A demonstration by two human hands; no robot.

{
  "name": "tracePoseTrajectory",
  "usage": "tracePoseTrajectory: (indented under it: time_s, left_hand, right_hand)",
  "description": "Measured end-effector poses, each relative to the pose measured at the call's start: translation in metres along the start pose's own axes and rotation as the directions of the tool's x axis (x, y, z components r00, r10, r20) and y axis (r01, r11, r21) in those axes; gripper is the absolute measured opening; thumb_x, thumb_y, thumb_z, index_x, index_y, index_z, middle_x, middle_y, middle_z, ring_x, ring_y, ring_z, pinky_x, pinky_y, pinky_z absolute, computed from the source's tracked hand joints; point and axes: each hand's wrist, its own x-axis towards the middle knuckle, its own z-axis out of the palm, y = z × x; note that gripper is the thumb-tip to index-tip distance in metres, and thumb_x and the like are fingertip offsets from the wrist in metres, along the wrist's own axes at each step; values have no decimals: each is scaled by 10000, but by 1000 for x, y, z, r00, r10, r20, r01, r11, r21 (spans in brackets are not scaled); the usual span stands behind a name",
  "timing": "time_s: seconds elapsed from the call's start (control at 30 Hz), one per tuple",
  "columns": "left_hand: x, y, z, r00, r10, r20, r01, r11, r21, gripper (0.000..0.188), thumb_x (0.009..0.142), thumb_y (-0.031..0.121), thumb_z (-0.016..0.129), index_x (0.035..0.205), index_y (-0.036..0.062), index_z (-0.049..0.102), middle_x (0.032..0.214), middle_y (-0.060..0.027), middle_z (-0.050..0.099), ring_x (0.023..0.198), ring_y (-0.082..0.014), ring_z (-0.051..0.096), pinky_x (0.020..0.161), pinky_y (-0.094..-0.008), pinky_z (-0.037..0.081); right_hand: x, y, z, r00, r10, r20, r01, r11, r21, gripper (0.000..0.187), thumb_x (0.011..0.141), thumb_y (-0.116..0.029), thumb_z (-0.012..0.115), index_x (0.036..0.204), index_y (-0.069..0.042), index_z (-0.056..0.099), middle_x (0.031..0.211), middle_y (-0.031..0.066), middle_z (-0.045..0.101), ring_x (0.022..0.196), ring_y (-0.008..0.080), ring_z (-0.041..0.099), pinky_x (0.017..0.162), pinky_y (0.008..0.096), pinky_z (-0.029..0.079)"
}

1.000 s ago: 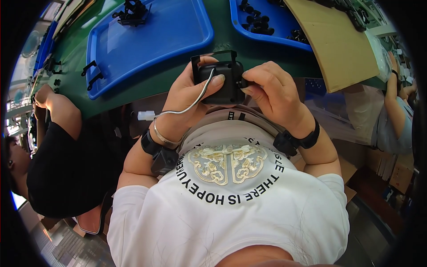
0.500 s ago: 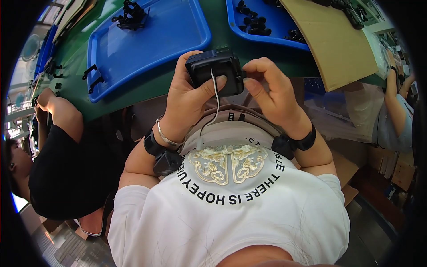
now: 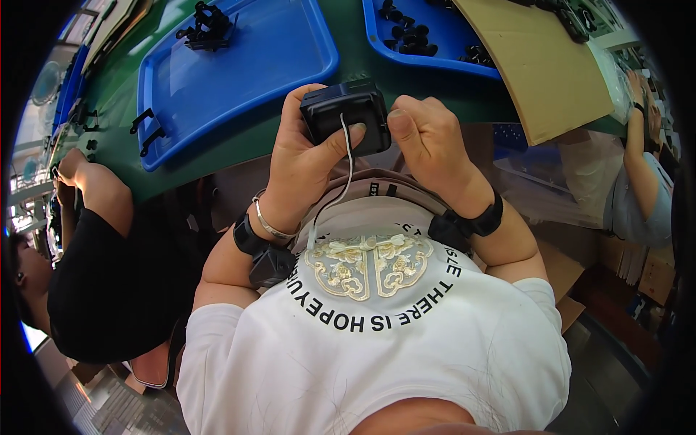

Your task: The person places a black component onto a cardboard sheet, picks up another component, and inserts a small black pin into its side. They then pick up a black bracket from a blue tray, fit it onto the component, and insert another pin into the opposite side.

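A black, square, box-like housing (image 3: 371, 122) is held up in front of my body, its recessed face toward me. My left hand (image 3: 301, 156) grips it from the left, thumb pressed on that face and fingers behind. From the recess a thin white cable (image 3: 351, 172) hangs down, ending in a pale connector near my shirt. Close by the housing's right edge is my right hand (image 3: 431, 141), closed, with the thumb against the curled fingers. Whatever those fingers hold, if anything, is hidden.
Beyond my hands a blue tray (image 3: 239, 94) on the green table (image 3: 210, 156) carries black bracket parts (image 3: 208, 27). Another blue tray (image 3: 457, 67) has several black knob-like pieces. Cardboard (image 3: 536, 72) overlaps it. Other people work at the left and far right.
My right hand has curled its fingers more tightly and its thumb now points up beside the housing. The housing has shifted very slightly left in my left hand.
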Motion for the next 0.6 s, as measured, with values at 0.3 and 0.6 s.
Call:
tracePoseTrajectory:
  time_s: [0.3,0.6]
  left_hand:
    - [0,-5,-1,999,31,44,-34,997,68,501,794,4,675,1187,53,368,1010,-49,573,899,-100,573,767,-229,496]
    - [0,-4,0,999,34,37,-35,998,46,499,797,3,672,1187,45,362,1012,-45,568,908,-98,566,773,-226,488]
  right_hand:
    - [4,9,5,977,-142,-159,152,987,58,342,955,-333,433,834,-26,526,738,67,493,658,212,429,631,300,374]
    - [4,8,8,987,-69,-145,100,971,218,335,960,-300,444,773,-27,495,681,6,475,677,121,412,632,270,346]
